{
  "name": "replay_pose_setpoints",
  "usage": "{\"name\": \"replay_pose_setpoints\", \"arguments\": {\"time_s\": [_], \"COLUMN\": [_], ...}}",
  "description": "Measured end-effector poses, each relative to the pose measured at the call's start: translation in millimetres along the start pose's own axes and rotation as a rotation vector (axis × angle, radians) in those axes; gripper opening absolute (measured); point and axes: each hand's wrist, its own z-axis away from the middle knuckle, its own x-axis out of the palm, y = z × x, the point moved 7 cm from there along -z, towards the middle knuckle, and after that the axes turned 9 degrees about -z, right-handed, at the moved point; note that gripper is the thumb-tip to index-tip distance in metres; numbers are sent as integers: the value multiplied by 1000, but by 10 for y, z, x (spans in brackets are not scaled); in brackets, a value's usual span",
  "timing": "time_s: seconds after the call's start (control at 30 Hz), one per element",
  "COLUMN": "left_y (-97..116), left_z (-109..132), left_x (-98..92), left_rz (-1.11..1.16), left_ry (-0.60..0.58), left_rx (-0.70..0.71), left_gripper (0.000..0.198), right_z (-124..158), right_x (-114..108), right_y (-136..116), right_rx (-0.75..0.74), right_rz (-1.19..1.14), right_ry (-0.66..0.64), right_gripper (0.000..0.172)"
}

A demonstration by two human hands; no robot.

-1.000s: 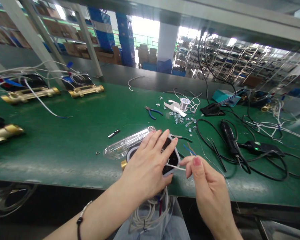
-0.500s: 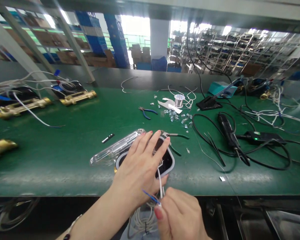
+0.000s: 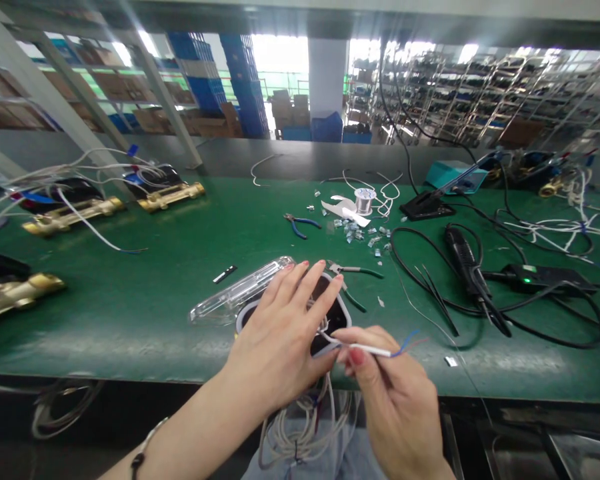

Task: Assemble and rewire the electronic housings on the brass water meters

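Observation:
My left hand (image 3: 285,320) lies flat with fingers spread over a black housing with a pale grey rim (image 3: 347,310), covering much of its inside. From that housing comes a white cable (image 3: 375,349), pinched between the thumb and fingers of my right hand (image 3: 390,380). Its stripped end, with thin blue and reddish wires, points to the right. A clear plastic cover (image 3: 235,293) rests beside the housing on the left. Green-handled pliers (image 3: 360,271) lie just behind it. Below the bench edge, a coiled bundle of pale cable (image 3: 295,430) hangs over my lap.
Blue-handled cutters (image 3: 303,223), a solder spool (image 3: 365,200) and small scattered clips (image 3: 353,232) lie further back. Right stand a black corded tool (image 3: 465,263), tweezers (image 3: 437,300) and a teal soldering station (image 3: 455,177). Brass-bodied units (image 3: 75,217) with cables line the left.
My right hand has moved up and to the right with the white cable, whose wire end now points right instead of up-left. My left hand stays on the housing.

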Motion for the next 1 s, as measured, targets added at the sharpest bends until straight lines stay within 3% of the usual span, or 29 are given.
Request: {"name": "replay_pose_setpoints", "arguments": {"time_s": [0.13, 0.3, 0.53, 0.67, 0.8, 0.87, 1.0], "left_y": [19, -1, -18, -22, -22, -4, 29], "left_z": [0, -15, -14, -22, -34, -38, -40], "left_x": [-6, 0, -17, 2, 22, 30, 26], "left_rz": [14, 17, 22, 24, 14, 8, 1], "left_ry": [-19, -9, -9, -8, 2, 3, 14], "left_rx": [-16, -26, -37, -50, -62, -51, -47], "left_gripper": [75, 75, 72, 72, 65, 64, 66], "right_z": [-126, -212, -106, -83, -105, -104, -49], "right_x": [-124, 1, 147, 160, 182, 212, 249], "right_y": [205, 497, 678, 587, 314, 240, 355], "right_rx": [78, 321, 541, 540, 361, 310, 432], "right_rz": [-16, -335, -674, -494, -209, -220, -451], "right_ry": [77, 47, 53, 18, -12, -11, 62], "right_gripper": [18, 34, 37, 40, 41, 40, 43]}}
